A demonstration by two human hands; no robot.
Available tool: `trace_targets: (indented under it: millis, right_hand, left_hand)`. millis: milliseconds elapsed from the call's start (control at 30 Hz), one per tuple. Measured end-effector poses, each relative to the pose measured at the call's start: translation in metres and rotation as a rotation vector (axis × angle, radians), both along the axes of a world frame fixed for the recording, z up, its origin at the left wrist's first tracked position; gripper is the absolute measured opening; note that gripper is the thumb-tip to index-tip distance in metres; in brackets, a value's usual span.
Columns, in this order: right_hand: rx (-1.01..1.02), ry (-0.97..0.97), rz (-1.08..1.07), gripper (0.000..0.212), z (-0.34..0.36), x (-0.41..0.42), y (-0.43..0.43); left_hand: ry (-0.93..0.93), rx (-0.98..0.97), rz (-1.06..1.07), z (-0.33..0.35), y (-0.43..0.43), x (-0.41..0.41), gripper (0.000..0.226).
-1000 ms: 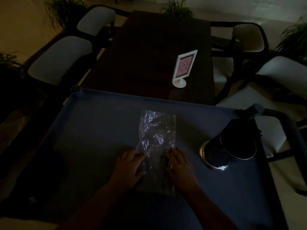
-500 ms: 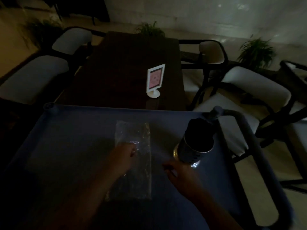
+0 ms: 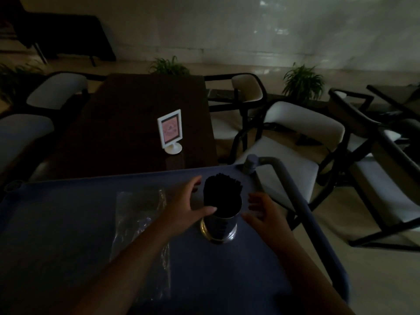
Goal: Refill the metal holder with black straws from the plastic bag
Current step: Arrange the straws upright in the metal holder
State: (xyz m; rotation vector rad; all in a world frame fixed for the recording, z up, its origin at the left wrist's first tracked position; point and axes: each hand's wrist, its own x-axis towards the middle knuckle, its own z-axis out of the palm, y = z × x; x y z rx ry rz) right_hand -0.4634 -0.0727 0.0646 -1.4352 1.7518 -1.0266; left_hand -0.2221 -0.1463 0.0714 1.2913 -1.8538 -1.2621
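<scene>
Leftmost, we see the plastic bag (image 3: 139, 223) flat on the blue surface (image 3: 63, 223); beside it the left grip (image 3: 188, 201) is released, thumb at the rim of the metal holder (image 3: 219, 227). In that upright holder stand black straws (image 3: 221, 189), and the right grip (image 3: 263, 212), also released, hovers just beside it.

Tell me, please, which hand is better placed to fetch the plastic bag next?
Probably the left hand: the plastic bag lies on its side of the metal holder, while the right hand is beyond the holder.
</scene>
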Motion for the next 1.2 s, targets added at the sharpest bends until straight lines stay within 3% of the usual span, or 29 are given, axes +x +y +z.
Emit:
trace_targets:
  millis: [100,167,233,400,600,800,933,1200]
  right_hand:
    - [0.069,-0.154,0.103,0.08,0.0,0.006,-0.02]
    - [0.083,-0.235,0.178,0.079,-0.002,0.012,-0.032]
    - [0.07,-0.237,0.202,0.074,-0.01,0.019,-0.04]
    - [0.053,-0.258,0.231,0.078,-0.025,0.029,-0.034]
    - [-0.047,-0.233,0.215,0.104,-0.04,0.042,-0.022]
    - [0.006,-0.18,0.29,0.09,-0.027,0.036,-0.029]
    - [0.079,-0.201,0.318,0.092,-0.018,0.03,-0.037]
    - [0.113,-0.253,0.322,0.092,-0.018,0.027,-0.042]
  left_hand:
    - [0.028,0.112,-0.001,-0.006,-0.005,-0.011,0.108]
    - [0.064,0.171,0.012,-0.009,-0.008,-0.018,0.11]
    - [0.093,0.208,0.036,-0.013,-0.009,-0.026,0.099]
    - [0.227,0.31,0.119,-0.022,-0.014,-0.031,0.045]
    - [0.122,0.267,0.019,-0.021,-0.023,-0.025,0.046]
    - [0.159,0.249,0.066,-0.028,-0.018,-0.026,0.051]
    - [0.248,0.22,0.079,-0.021,-0.027,-0.03,0.056]
    - [0.377,0.255,0.211,-0.023,-0.026,-0.04,0.032]
